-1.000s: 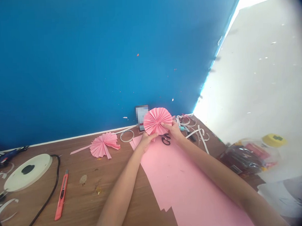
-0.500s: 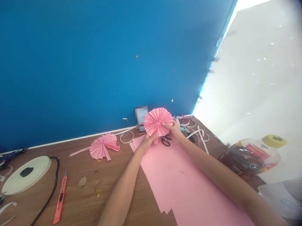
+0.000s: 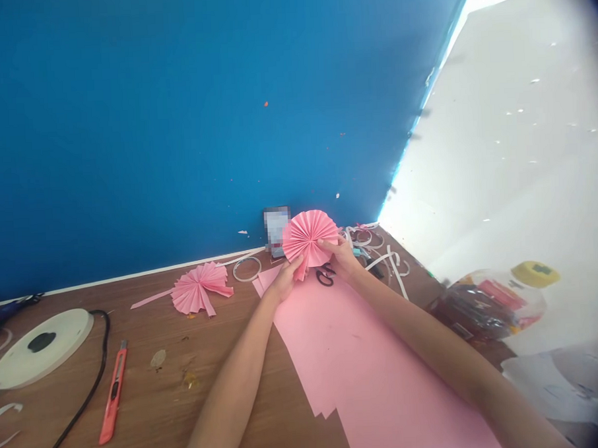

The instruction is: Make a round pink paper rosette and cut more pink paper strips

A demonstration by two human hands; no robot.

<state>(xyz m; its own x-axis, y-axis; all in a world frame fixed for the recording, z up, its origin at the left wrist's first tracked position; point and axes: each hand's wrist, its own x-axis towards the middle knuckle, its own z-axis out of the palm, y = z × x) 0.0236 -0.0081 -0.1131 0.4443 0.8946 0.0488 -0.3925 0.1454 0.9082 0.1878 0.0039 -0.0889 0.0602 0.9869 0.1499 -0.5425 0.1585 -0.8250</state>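
Glare edges the pale panel (image 3: 518,148) (the right-hand corners fall into black).

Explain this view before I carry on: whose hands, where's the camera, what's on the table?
No machine here: one person works bare-handed, seen from a single camera worn on the head, looking forward and down. The left hand holds a pink pleated paper disc at its lower edge; the right hand holds it too, thumb near its centre. On the brown table lie pink paper, black looped handles near the hands, a second pleated piece to the left, and, further left, a red cutter and a white reel.
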